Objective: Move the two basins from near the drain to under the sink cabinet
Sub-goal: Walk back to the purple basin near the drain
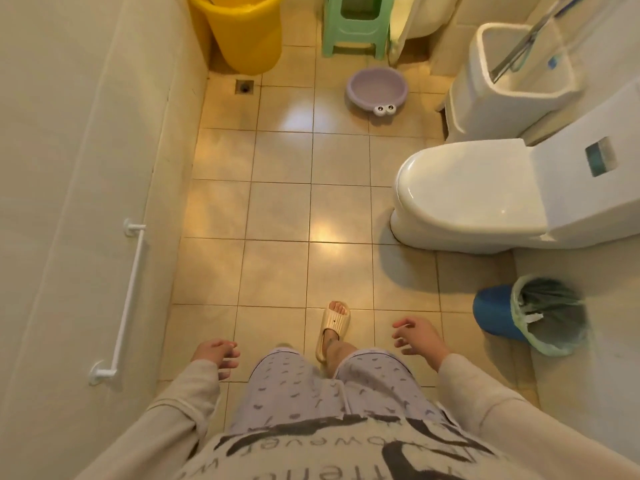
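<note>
One small purple basin (376,89) with cartoon eyes on its rim sits on the tiled floor at the far end of the bathroom, to the right of the floor drain (244,86). No second basin shows. My left hand (217,355) hangs low at the bottom left with loosely curled fingers, holding nothing. My right hand (417,336) is at the bottom right, fingers spread, holding nothing. Both hands are far from the basin. No sink cabinet is in view.
A yellow bucket (242,29) stands in the far left corner. A green stool (356,24) is behind the basin. A white bin (502,95) and the toilet (485,192) line the right side. A blue trash can (533,313) stands near right. A white grab bar (128,299) is on the left wall.
</note>
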Motion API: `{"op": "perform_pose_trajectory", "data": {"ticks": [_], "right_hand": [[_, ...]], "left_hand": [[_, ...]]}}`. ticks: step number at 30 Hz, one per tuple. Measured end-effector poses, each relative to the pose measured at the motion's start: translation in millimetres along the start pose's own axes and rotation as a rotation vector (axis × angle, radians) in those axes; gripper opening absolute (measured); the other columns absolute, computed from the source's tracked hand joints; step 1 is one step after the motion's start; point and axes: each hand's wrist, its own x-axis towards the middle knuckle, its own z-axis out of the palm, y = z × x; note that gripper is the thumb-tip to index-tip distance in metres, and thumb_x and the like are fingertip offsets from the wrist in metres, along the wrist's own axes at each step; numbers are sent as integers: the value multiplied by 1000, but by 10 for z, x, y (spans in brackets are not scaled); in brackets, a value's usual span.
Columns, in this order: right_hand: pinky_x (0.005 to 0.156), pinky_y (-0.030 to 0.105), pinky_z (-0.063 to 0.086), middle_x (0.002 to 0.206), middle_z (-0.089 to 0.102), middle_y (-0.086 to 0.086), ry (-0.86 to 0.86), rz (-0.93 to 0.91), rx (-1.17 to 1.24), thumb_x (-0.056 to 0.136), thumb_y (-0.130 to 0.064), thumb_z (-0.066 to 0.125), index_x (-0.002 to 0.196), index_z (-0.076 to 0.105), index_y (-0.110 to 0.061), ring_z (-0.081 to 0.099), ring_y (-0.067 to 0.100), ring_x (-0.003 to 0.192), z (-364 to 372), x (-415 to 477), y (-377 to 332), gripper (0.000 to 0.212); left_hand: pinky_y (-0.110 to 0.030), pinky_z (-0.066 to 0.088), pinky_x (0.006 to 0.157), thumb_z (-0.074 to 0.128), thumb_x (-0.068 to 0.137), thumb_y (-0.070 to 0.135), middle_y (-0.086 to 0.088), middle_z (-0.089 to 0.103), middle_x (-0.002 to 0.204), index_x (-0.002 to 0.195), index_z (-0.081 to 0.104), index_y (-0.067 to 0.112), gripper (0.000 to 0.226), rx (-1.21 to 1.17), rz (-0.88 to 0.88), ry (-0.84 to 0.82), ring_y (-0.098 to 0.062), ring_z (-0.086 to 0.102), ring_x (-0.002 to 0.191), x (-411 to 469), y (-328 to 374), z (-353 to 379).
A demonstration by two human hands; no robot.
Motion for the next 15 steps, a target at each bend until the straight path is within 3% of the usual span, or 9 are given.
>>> {"op": "perform_pose_trajectory", "data": {"ticks": [7,10,15], "right_hand": [[62,27,49,88,64,9,-75,-167,-133,90,-4,44,102,59,-7,60,20,74,-415,497,-1198,19],[60,26,47,87,63,9,-95,-142,-140,89,-2,45,101,59,-5,59,19,69,-497,709,-1502,18],[59,27,46,84,62,9,-70,-54,-91,88,-2,43,95,57,-7,58,20,69,-600,1083,-1947,17]], "left_hand": [[-27,41,58,47,91,6,-6,59,78,121,57,-2,32,-67,-68,11,-19,52,65,126,546,80],[-28,41,59,46,92,8,-10,60,84,121,58,-2,33,-47,-85,37,-19,52,64,306,874,42],[-27,38,58,47,93,10,-6,56,73,121,57,-3,33,-32,-105,45,-19,50,61,704,1714,-71]]}}
